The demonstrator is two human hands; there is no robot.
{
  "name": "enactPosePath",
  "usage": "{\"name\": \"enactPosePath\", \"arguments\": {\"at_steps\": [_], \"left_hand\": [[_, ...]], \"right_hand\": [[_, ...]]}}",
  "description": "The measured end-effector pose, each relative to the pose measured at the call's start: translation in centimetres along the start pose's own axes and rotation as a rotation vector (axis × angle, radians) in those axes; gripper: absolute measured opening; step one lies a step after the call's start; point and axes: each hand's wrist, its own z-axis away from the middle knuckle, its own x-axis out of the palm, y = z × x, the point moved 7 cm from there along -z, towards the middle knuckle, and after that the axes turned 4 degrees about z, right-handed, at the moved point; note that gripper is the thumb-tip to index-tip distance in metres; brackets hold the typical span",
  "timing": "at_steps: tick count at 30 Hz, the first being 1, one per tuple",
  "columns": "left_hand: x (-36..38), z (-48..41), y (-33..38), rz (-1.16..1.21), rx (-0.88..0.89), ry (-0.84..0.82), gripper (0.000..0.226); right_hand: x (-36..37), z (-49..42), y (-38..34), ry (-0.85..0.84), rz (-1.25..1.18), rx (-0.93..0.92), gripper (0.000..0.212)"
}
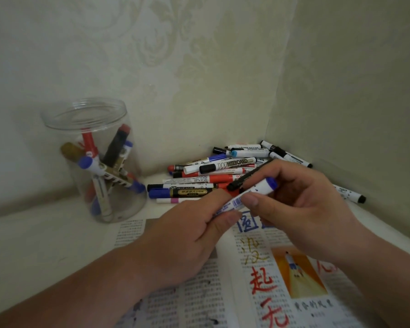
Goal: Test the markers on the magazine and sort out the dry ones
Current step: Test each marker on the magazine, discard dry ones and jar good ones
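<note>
**Jar.** A clear jar (57,129) stands at the far left and is loaded with sorted markers (92,162). It is well apart from both hands. It is tall and light-looking, so a tip-over is judged possible if the left forearm is swung outward.

**Left hand.** The left hand (187,230) is clenched around the lower end of a white marker (253,190), with the thumb laid along the barrel. That end is hidden in the grip, so it cannot be told whether a cap is on or off.

**Marker under test.** It is held aloft over the top edge of the magazine (199,292), just in front of the unsorted pile (223,171). If a cap is pulled with force, a sudden release is judged likely. The marker could then be flung into the pile and lost among the untested ones.

**Right hand.** The right hand (301,202) pinches the barrel near its blue end (271,183). A black marker (246,177) passes under its fingers. It cannot be told whether this marker is held or merely lies on the pile.

**Magazine, right page.** The page is already crowded with red, blue and gold strokes. A faint test line could be misread there, and a dry marker wrongly passed.
</note>
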Motion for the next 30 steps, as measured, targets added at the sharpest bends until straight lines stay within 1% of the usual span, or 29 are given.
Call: {"name": "enactPosePath", "arguments": {"at_steps": [3, 6, 8, 11, 13, 16, 19, 21, 24, 28, 30], "left_hand": [[0.1, 0.2, 0.0, 0.031, -0.018, 0.004, 0.012], [-0.1, 0.1, -0.3, 0.057, -0.040, 0.047, 0.026], [-0.1, -0.2, -0.9, 0.085, -0.070, 0.061, 0.034], [0.0, -0.5, -1.7, 0.110, -0.119, 0.046, 0.031], [0.2, -0.5, -1.7, 0.102, -0.120, 0.031, 0.032], [0.1, -0.4, -1.1, 0.074, -0.069, 0.050, 0.033], [-0.3, -0.3, -0.5, 0.048, -0.012, 0.088, 0.024], [-0.4, -0.2, -0.6, 0.063, -0.013, 0.094, 0.023], [-0.3, -0.1, -0.6, 0.101, -0.022, 0.102, 0.028], [-0.2, -0.1, -0.6, 0.112, -0.033, 0.087, 0.025], [0.1, -0.1, -0.6, 0.130, -0.045, 0.058, 0.024]], "right_hand": [[0.2, 0.0, 0.3, -0.031, -0.014, 0.020, 0.016], [0.9, -0.1, 0.9, -0.085, -0.104, 0.083, 0.020], [1.3, 0.0, 1.2, -0.106, -0.088, 0.091, 0.022], [0.6, 0.0, 1.5, -0.040, 0.043, 0.031, 0.017], [0.4, 0.0, 1.6, -0.004, 0.095, 0.019, 0.014], [0.6, -0.1, 1.8, -0.002, -0.029, 0.058, 0.015], [0.9, -0.1, 1.7, -0.025, -0.122, 0.088, 0.018], [1.0, -0.1, 1.6, -0.035, -0.122, 0.091, 0.017], [1.1, 0.0, 1.4, -0.039, -0.090, 0.101, 0.019], [1.0, 0.1, 1.5, -0.028, -0.079, 0.115, 0.022], [1.3, 0.2, 1.3, -0.041, 0.019, 0.116, 0.020]]}}
